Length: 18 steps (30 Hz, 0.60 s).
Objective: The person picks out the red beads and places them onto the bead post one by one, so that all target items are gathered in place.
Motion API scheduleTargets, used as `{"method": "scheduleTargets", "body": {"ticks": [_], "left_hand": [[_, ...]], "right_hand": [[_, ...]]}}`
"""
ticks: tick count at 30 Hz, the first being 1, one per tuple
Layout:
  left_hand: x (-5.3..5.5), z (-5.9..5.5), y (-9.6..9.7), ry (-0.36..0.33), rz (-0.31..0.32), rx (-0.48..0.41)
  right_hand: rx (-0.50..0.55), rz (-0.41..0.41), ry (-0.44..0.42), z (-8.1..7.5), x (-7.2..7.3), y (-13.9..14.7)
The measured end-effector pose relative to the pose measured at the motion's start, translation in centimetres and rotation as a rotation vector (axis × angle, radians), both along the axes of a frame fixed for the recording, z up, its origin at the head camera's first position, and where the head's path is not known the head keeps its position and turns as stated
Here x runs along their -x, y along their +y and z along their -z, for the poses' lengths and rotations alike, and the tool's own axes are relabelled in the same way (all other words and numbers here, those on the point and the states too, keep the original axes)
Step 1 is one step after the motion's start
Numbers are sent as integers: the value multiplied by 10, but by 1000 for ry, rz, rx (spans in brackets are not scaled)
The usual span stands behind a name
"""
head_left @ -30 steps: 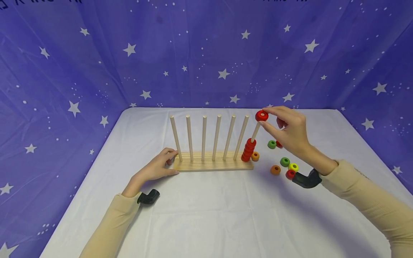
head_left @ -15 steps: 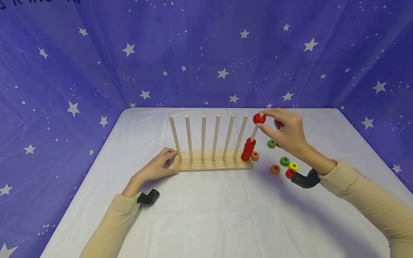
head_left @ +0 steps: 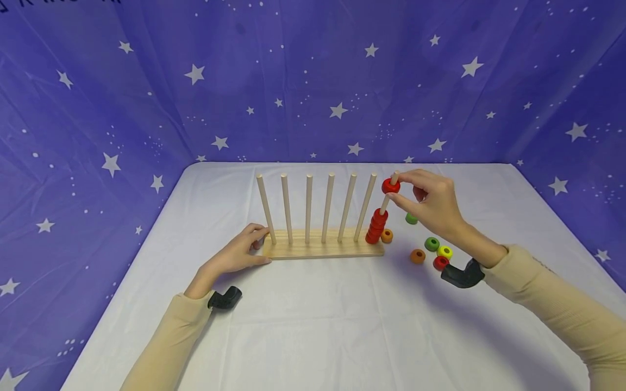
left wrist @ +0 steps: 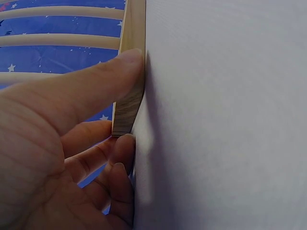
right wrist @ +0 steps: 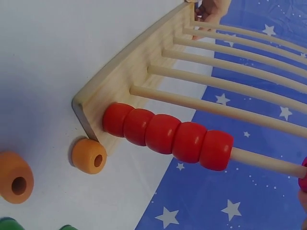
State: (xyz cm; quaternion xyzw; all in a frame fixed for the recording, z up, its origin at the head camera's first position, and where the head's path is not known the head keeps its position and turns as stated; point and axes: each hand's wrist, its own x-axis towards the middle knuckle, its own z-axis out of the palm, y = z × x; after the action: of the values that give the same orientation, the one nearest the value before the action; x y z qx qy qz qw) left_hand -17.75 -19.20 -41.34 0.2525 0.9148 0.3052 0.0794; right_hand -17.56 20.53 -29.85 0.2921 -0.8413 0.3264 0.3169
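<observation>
A wooden peg rack stands on the white cloth, with a row of several upright pegs. My left hand grips its left end; in the left wrist view the thumb lies along the front edge and the fingers reach round behind. Over at the rightmost peg, my right hand pinches a red bead between thumb and fingertips. The peg's tip pokes up through that bead. Lower on the same peg sits a stack of several red beads, with bare peg between. The other pegs carry no beads.
An orange bead lies against the rack's right end. Further right are another orange bead, a green bead, a yellow bead and a red bead. Behind them, another green bead is partly covered by the right hand.
My right hand has moved the red bead left and down, from above the rightmost peg's tip to around the peg just below it. The left hand and rack have stayed put.
</observation>
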Motion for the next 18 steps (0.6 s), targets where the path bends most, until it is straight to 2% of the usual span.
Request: {"method": "scheduleTargets", "body": {"ticks": [5, 18], "left_hand": [[0, 0, 0, -7, -4, -4], [-2, -2, 1, -21, -8, -3]], "right_hand": [[0, -21, -22, 4, -1, 0], [-20, -9, -82, 16, -1, 3]]}}
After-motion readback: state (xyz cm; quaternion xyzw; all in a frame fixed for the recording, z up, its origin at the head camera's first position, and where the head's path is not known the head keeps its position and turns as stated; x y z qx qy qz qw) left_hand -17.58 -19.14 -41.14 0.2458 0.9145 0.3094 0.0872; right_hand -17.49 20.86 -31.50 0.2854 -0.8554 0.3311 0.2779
